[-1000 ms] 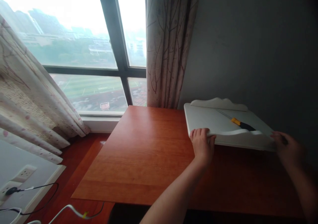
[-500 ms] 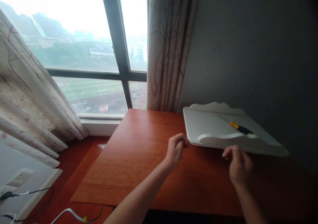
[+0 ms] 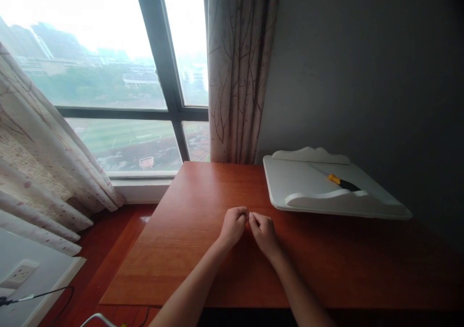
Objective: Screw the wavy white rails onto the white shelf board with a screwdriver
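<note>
My left hand (image 3: 233, 226) and my right hand (image 3: 263, 231) meet over the middle of the red-brown wooden table (image 3: 203, 249), fingers curled in and fingertips touching each other. Whether anything small sits between them I cannot make out. A white board with scalloped raised edges (image 3: 300, 184) lies flat at the table's far right, apart from both hands. On it rests a screwdriver with a yellow and black handle (image 3: 339, 181).
A grey wall runs along the right and back. A patterned curtain (image 3: 239, 70) hangs behind the table, with a large window (image 3: 108, 75) to the left. A wall socket with a plugged cable (image 3: 18, 276) is at bottom left, over a wooden floor.
Both hands let go of the white board's front edge and drew back toward the table's middle, coming together. The board stays flat with the screwdriver on it.
</note>
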A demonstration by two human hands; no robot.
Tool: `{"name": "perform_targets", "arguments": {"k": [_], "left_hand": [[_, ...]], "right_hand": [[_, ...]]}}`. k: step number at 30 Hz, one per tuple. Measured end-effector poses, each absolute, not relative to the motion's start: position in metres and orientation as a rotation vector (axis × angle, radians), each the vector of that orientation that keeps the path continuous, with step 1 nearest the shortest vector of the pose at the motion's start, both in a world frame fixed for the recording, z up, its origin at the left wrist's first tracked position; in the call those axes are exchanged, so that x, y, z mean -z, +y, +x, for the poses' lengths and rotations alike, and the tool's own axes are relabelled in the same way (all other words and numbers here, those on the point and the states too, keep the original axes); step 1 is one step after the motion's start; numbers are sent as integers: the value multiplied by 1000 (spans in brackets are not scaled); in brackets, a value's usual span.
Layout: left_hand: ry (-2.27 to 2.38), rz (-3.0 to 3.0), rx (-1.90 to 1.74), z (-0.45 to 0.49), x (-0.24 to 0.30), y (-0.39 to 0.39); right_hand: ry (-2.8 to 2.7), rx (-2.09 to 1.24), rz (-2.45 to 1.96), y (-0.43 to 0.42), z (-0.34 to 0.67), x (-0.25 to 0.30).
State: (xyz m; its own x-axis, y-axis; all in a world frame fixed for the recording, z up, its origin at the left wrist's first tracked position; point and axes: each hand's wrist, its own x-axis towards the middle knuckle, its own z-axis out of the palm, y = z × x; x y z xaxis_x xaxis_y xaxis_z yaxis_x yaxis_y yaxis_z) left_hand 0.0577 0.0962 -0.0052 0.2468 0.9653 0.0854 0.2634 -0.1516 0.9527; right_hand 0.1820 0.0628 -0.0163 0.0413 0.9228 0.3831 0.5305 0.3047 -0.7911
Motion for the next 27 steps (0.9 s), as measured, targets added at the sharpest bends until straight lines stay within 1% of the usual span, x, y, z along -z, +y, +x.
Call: {"name": "perform_targets", "arguments": {"k": [14, 27], "left_hand": [[1246, 1799, -924, 55, 3, 93], [1246, 1838, -925, 55, 0, 93]], "right_hand": [[-1694, -297, -1426, 58, 184, 22], [-1708, -302, -1452, 60, 185, 26]]}}
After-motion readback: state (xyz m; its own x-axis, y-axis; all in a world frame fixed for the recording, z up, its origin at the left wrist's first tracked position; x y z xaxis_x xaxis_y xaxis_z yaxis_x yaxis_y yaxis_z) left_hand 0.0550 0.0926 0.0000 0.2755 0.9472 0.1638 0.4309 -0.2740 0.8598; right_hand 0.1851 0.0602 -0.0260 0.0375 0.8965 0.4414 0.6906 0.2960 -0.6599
